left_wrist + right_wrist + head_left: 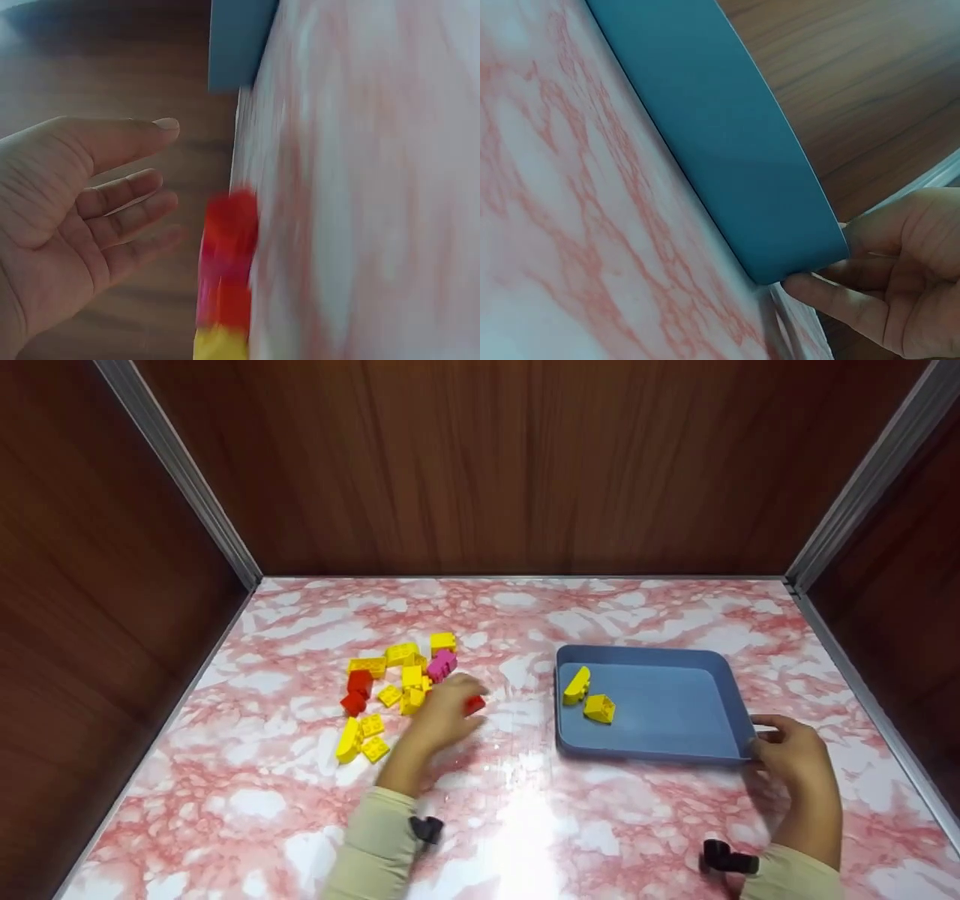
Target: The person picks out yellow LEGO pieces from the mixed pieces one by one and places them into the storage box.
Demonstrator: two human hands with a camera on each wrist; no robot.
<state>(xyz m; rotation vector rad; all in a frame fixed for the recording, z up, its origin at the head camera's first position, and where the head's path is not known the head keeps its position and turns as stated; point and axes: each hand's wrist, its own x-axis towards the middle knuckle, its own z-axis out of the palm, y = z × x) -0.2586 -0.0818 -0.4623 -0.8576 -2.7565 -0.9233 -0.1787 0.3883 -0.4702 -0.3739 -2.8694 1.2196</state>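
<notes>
My left hand [442, 714] hovers with spread fingers at the right side of a loose group of toy building bricks. Beside its fingertips lies a red brick [474, 705], partly covered by the hand. A pink brick [442, 664] is just beyond. In the left wrist view the palm [56, 217] is bare, its fingers apart from the blurred bricks. My right hand [796, 754] grips the near right corner of a blue-grey tray [667, 705]; the right wrist view shows its fingers at that corner. Inside the tray, at its left, are a curved yellow brick [577, 686] and a sloped yellow brick [599, 709].
Several yellow bricks [401, 653] and two red bricks [360, 682] lie left of my left hand. A curved yellow brick [349, 741] is nearest the front. The marbled red-and-white tabletop [510, 622] is enclosed by brown wood-grain panels [525, 472] at the back and sides.
</notes>
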